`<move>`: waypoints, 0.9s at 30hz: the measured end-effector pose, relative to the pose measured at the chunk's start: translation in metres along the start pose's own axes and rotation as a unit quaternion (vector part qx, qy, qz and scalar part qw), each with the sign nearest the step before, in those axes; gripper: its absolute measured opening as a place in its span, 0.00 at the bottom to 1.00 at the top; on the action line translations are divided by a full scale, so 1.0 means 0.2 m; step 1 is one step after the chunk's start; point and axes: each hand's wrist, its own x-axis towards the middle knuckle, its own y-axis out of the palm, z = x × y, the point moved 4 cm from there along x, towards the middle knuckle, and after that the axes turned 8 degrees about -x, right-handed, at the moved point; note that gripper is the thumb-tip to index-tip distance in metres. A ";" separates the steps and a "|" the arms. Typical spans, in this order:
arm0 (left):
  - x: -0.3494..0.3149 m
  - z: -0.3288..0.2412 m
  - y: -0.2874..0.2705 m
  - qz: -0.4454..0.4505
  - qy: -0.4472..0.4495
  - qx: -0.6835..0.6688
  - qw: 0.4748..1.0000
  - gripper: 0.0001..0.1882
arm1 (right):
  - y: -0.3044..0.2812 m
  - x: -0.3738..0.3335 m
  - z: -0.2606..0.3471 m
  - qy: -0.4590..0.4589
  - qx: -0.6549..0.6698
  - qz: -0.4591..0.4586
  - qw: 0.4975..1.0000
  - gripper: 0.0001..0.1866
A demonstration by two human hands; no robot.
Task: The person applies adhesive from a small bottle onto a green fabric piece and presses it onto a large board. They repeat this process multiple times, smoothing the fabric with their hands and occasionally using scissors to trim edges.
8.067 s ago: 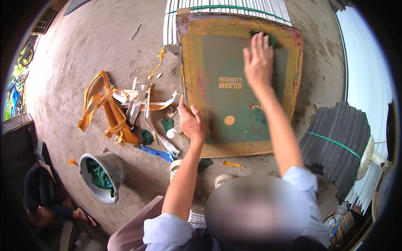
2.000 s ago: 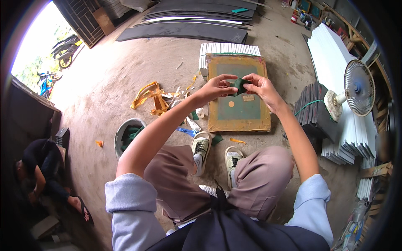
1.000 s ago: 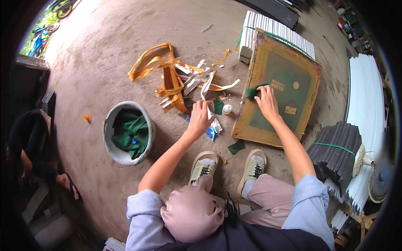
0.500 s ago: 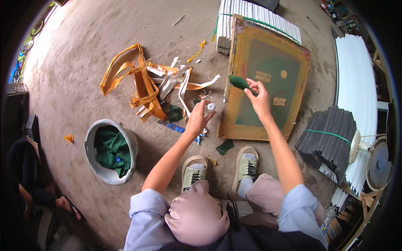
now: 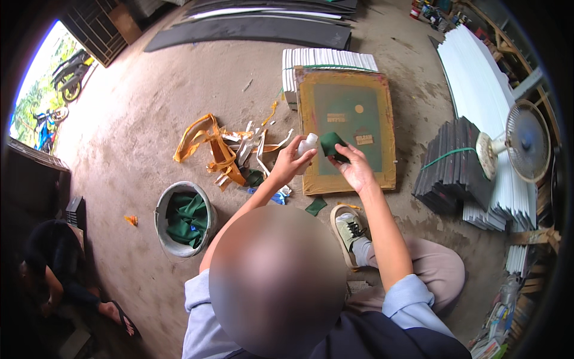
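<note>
Left hand is clasping the bottle; right hand is pinching the cloth; these 2 are now sitting closer than before, seemingly being paired.

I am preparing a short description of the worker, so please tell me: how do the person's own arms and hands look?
The left sleeve and right sleeve are pale blue, rolled up near the elbows. Below, the forearms are uncovered. The left hand and right hand wear no gloves. No watch or bracelet is visible.
</note>
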 end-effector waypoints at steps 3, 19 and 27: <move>-0.01 -0.08 0.09 0.061 -0.042 0.041 0.996 0.25 | -0.05 -0.12 0.03 -0.009 -0.027 -0.017 0.999 0.14; 0.18 0.20 0.38 0.108 0.025 0.321 0.940 0.23 | -0.42 0.09 -0.10 -0.019 -0.147 -0.124 0.981 0.14; 0.31 0.52 0.42 0.093 -0.090 0.388 0.912 0.20 | -0.57 0.33 -0.32 0.029 -0.153 -0.137 0.978 0.14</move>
